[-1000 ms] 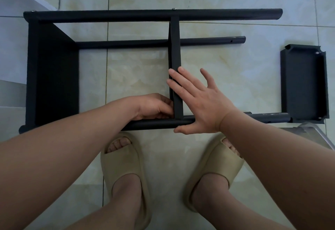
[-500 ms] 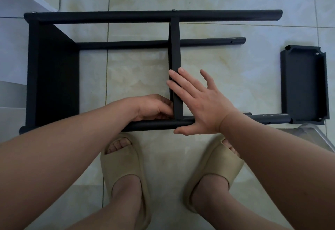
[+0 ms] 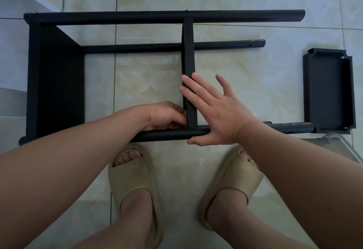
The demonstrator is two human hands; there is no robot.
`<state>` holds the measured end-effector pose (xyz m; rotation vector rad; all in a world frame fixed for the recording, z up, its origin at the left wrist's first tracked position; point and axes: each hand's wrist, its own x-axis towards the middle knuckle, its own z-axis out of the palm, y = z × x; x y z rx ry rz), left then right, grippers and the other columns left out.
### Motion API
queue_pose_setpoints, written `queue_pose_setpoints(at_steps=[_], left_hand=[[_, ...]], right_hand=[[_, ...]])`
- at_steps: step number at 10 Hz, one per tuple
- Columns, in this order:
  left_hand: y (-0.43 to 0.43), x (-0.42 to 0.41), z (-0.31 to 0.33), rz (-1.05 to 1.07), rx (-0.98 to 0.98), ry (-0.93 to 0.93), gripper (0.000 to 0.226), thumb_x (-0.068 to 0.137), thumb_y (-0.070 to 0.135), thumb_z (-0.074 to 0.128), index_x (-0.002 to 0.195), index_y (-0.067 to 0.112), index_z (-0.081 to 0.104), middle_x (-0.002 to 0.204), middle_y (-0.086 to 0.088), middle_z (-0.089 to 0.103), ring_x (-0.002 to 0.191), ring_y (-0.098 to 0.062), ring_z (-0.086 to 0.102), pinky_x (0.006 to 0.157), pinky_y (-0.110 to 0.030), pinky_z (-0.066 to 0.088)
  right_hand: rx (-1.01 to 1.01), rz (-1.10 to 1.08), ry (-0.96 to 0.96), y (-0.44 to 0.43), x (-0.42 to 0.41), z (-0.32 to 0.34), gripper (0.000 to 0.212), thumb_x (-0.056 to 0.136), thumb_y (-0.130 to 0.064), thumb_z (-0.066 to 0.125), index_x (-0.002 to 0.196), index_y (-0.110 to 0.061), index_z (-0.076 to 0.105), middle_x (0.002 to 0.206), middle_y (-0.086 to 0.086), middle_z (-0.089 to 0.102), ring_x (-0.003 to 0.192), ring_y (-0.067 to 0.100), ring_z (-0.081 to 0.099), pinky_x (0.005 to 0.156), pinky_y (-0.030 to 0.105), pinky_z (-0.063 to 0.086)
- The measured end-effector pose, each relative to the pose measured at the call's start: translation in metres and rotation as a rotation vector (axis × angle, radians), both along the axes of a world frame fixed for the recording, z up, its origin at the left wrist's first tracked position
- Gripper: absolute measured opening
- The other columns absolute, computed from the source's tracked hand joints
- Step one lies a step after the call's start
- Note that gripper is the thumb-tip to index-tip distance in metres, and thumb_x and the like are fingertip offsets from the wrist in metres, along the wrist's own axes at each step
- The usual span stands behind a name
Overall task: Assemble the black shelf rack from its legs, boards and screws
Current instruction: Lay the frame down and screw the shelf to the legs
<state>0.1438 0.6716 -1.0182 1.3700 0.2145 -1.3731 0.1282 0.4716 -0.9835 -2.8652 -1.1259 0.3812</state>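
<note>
Right grip (image 3: pixel 218 115) wide, fingers straight, pressed flat on middle board (image 3: pixel 188 52) and near leg (image 3: pixel 163 135). Left grip (image 3: pixel 165 116) curled at that joint; cannot tell what it holds. Rack (image 3: pixel 137 18) lies on its side on tiled floor (image 3: pixel 255 91), with loose board (image 3: pixel 330 91) at near leg's right end.

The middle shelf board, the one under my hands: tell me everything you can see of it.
The middle board is black and matte, metal by its look, seen edge-on as a narrow strip. It spans from the far leg, where a screw head shows at the joint, to the near leg. The right hand lies flat, straight fingers across its upper edge. The left hand curls at its near left corner; what, if anything, it holds is hidden.
</note>
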Motion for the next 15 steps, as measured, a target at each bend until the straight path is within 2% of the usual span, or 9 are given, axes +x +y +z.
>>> queue_pose_setpoints(at_steps=[1, 3, 5, 7, 8, 9, 12, 14, 15], left_hand=[[-0.0003, 0.0003, -0.0009, 0.044, -0.071, 0.059, 0.012, 0.091, -0.005, 0.055, 0.096, 0.001, 0.063, 0.082, -0.012, 0.065, 0.073, -0.021, 0.065, 0.073, -0.03, 0.051], [-0.0006, 0.0, 0.0, -0.016, -0.03, 0.023, 0.015, 0.092, 0.0, 0.058, 0.085, 0.007, 0.069, 0.078, -0.007, 0.071, 0.07, -0.017, 0.068, 0.064, -0.022, 0.054], [0.0008, -0.0004, 0.0001, 0.05, -0.074, 0.04, 0.018, 0.093, -0.008, 0.052, 0.09, 0.003, 0.066, 0.075, -0.007, 0.069, 0.064, -0.014, 0.067, 0.06, -0.021, 0.053], [-0.0003, 0.0, 0.0015, 0.007, -0.1, 0.08, 0.016, 0.093, -0.006, 0.047, 0.101, 0.0, 0.059, 0.084, -0.01, 0.062, 0.073, -0.017, 0.062, 0.07, -0.025, 0.051], [-0.0003, -0.0002, 0.0023, -0.046, -0.056, 0.034, 0.014, 0.094, 0.0, 0.053, 0.091, 0.005, 0.066, 0.08, -0.006, 0.069, 0.069, -0.014, 0.067, 0.064, -0.021, 0.052], [-0.0002, -0.0005, 0.0011, 0.009, -0.05, 0.027, 0.015, 0.093, -0.003, 0.056, 0.089, 0.004, 0.068, 0.078, -0.008, 0.071, 0.069, -0.015, 0.069, 0.064, -0.022, 0.054], [0.0009, 0.0007, 0.0005, 0.061, -0.119, 0.121, 0.018, 0.092, -0.008, 0.049, 0.095, 0.002, 0.064, 0.083, -0.01, 0.069, 0.072, -0.017, 0.069, 0.069, -0.025, 0.055], [-0.0004, -0.0006, 0.0016, -0.002, -0.02, 0.006, 0.036, 0.092, -0.001, 0.059, 0.065, 0.016, 0.076, 0.07, -0.005, 0.071, 0.062, -0.014, 0.069, 0.057, -0.019, 0.052], [0.0006, -0.0007, 0.0006, 0.024, -0.019, 0.01, 0.025, 0.091, -0.003, 0.06, 0.076, 0.011, 0.074, 0.074, -0.008, 0.071, 0.065, -0.016, 0.069, 0.06, -0.023, 0.054]], right_hand=[[0.002, 0.001, 0.0, -0.0002, 0.0, -0.0002, 0.118, 0.075, -0.09, 0.035, 0.162, -0.013, 0.015, 0.171, 0.003, 0.003, 0.158, 0.021, 0.001, 0.12, 0.063, 0.013], [0.009, 0.001, -0.003, -0.0004, -0.0001, -0.0006, 0.118, 0.075, -0.089, 0.036, 0.162, -0.013, 0.015, 0.171, 0.003, 0.004, 0.158, 0.021, 0.001, 0.121, 0.063, 0.013], [0.004, 0.001, -0.008, -0.0002, -0.0002, -0.0007, 0.118, 0.076, -0.089, 0.035, 0.162, -0.013, 0.015, 0.171, 0.004, 0.003, 0.158, 0.022, 0.001, 0.121, 0.063, 0.013], [0.002, 0.002, -0.01, -0.0002, -0.0004, -0.001, 0.117, 0.076, -0.089, 0.035, 0.163, -0.013, 0.015, 0.171, 0.004, 0.003, 0.158, 0.021, 0.001, 0.121, 0.063, 0.013], [0.008, 0.001, -0.014, -0.0001, -0.0004, -0.0013, 0.118, 0.076, -0.09, 0.036, 0.162, -0.013, 0.015, 0.171, 0.004, 0.004, 0.158, 0.021, 0.001, 0.12, 0.063, 0.013], [0.015, 0.0, -0.016, -0.0002, -0.0005, -0.0013, 0.118, 0.075, -0.089, 0.036, 0.162, -0.013, 0.016, 0.171, 0.004, 0.004, 0.158, 0.021, 0.002, 0.121, 0.063, 0.013], [0.0, 0.002, -0.005, -0.0002, -0.0002, -0.0007, 0.118, 0.076, -0.09, 0.035, 0.163, -0.014, 0.013, 0.171, 0.003, 0.002, 0.158, 0.021, 0.0, 0.121, 0.063, 0.013], [-0.007, -0.001, 0.001, -0.0001, -0.0001, 0.0002, 0.118, 0.075, -0.09, 0.034, 0.163, -0.014, 0.012, 0.171, 0.002, 0.001, 0.158, 0.021, -0.001, 0.121, 0.062, 0.012], [-0.009, -0.001, 0.005, 0.0001, 0.0, 0.0005, 0.118, 0.075, -0.09, 0.034, 0.163, -0.014, 0.012, 0.171, 0.002, 0.001, 0.158, 0.021, -0.001, 0.121, 0.063, 0.012]])
